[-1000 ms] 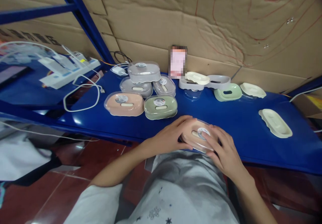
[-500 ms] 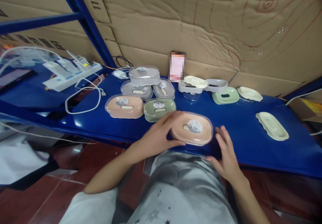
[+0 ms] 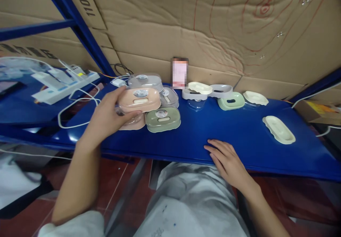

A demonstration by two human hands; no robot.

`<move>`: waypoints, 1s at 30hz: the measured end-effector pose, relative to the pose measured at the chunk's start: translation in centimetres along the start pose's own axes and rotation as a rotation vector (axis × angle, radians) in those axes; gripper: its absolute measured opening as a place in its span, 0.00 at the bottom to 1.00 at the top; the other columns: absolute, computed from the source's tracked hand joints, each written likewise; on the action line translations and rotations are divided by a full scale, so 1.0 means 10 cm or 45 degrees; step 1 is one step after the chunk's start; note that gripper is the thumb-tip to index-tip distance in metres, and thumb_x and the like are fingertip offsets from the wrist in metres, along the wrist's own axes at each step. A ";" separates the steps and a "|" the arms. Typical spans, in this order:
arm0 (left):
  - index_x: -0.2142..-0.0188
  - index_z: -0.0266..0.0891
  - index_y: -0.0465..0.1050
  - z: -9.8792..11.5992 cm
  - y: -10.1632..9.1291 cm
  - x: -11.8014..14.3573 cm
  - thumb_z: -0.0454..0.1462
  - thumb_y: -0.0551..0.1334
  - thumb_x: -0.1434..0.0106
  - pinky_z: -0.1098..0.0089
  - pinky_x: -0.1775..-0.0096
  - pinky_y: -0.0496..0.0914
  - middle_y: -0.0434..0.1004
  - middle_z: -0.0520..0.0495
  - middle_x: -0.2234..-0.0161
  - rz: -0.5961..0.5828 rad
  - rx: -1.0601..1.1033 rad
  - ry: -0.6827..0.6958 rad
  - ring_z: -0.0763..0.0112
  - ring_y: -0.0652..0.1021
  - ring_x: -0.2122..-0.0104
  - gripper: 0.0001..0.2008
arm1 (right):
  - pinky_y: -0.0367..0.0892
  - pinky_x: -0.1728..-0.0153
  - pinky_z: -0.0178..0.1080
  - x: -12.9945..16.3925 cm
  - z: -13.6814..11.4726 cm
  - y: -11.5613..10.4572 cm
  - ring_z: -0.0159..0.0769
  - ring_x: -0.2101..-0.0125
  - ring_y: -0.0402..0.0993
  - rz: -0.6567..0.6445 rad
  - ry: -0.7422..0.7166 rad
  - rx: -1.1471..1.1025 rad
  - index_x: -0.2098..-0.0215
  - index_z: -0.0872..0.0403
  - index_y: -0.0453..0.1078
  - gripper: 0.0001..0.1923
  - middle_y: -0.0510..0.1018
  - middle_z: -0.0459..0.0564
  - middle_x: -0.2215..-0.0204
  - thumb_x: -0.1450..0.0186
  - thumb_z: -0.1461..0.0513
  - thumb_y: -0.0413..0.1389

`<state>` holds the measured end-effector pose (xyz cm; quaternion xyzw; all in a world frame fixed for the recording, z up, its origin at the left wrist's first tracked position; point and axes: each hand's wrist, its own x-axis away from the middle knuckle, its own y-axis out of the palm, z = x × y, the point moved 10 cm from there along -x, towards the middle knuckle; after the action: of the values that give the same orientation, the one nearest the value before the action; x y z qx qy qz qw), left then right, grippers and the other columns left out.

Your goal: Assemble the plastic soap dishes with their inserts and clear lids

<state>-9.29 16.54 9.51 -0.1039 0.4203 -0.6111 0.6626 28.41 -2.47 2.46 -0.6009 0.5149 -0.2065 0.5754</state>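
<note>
Setting: I see a blue shelf [image 3: 239,137] backed by cardboard walls [image 3: 213,27].
Left hand [image 3: 105,118]: it grips the pink soap box [image 3: 139,101] from the left side, fingers wrapped around its end.
Pink soap box: held just above another pink box [image 3: 133,124], beside the green soap box [image 3: 162,118].
Right hand [image 3: 226,160]: flat on the shelf edge, fingers spread, holding nothing.
Further right: a cream tray [image 3: 278,129] lies well apart.

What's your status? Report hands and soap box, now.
Left hand grips peach soap box, above another peach box. Right hand flat on blue table, empty. Green box alongside.
</note>
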 end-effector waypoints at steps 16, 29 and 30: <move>0.27 0.47 0.61 1.19 0.22 0.71 0.42 0.68 0.26 0.44 0.31 0.69 0.68 0.40 0.29 0.293 -0.185 0.601 0.46 0.71 0.30 0.32 | 0.56 0.31 0.65 -1.73 1.29 -0.43 0.62 0.29 0.65 0.076 -0.034 0.595 0.28 0.62 0.66 0.28 0.69 0.68 0.28 0.20 0.56 0.47; 0.32 0.39 0.69 1.74 1.38 1.24 0.39 0.61 0.22 0.48 0.35 0.74 0.70 0.32 0.31 -0.176 -0.217 1.032 0.47 0.74 0.33 0.22 | 0.69 0.43 0.55 -1.71 1.02 -0.44 0.53 0.44 0.79 0.250 -0.135 0.308 0.46 0.54 0.77 0.15 0.86 0.61 0.48 0.22 0.59 0.51; 0.31 0.39 0.68 1.72 1.36 1.23 0.38 0.60 0.22 0.47 0.34 0.73 0.69 0.32 0.30 -0.168 -0.204 1.019 0.47 0.73 0.32 0.22 | 0.70 0.44 0.54 -1.50 0.92 -0.50 0.52 0.45 0.80 0.293 -0.186 0.270 0.47 0.53 0.77 0.13 0.86 0.59 0.49 0.22 0.59 0.52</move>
<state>11.09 2.15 6.12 0.0640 0.6833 -0.6099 0.3962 32.32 13.82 9.81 -0.4873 0.5123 -0.1483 0.6914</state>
